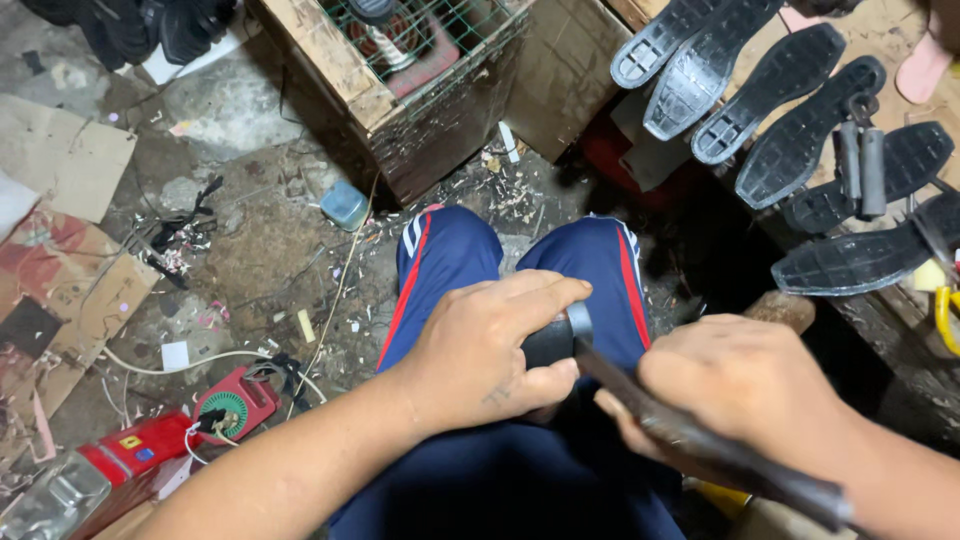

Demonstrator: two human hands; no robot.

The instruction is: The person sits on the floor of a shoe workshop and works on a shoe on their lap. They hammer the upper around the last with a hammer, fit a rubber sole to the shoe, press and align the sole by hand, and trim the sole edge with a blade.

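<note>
Two hands busy over the lap, both closed. With the left hand (490, 355), clamps a small dark piece (548, 345), fingers curled over its top and thumb pressed in from below, seemingly to keep it from shifting under the tool. Keeps that piece low, just above the knees, between the two hands and braced over the blue trousers (450, 250), probably for a firm backing. Cannot tell what kind of piece, most of it hidden under the fingers.

With the right hand (740, 385), wraps a full fist round a long dark tool (700, 445), knuckles up, gripping near the middle of the shaft. Lays the tool slantwise, far end touching the dark piece by a grey rim, near end jutting past the wrist toward the lower right. Appears chosen for leverage and a short, controlled stroke.

Left forearm in from the lower left, wrist straight, elbow out of view. Right forearm in from the right edge, wrist bent slightly down, hand just beside the left.

Further out, at right: a bench (880, 330) with a row of black soles (800, 130), tread up, fanned side by side within reach, and a pair of grey tool handles (862, 165) resting across them. Ahead of the knees, a wooden crate (420, 110) topped with green wire mesh. At left, on the littered floor (250, 240), a red device (235, 405) with a green dial, and flattened cardboard (60, 155), well apart from the hands.
</note>
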